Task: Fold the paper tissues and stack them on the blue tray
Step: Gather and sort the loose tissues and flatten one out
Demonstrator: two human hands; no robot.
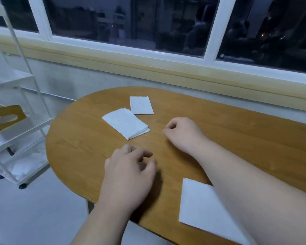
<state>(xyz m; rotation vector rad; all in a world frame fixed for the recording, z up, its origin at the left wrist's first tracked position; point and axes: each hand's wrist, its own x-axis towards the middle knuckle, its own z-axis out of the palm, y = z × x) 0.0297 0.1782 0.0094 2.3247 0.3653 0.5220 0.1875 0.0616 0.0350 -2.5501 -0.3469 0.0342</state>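
The head camera is looking down and forward, close behind the left hand (129,167) and right hand (182,133), toward the window (148,23).

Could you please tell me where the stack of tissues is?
In the head view, the stack of tissues lies left of centre on the wooden table, just nearer than a single folded tissue and left of the right hand.
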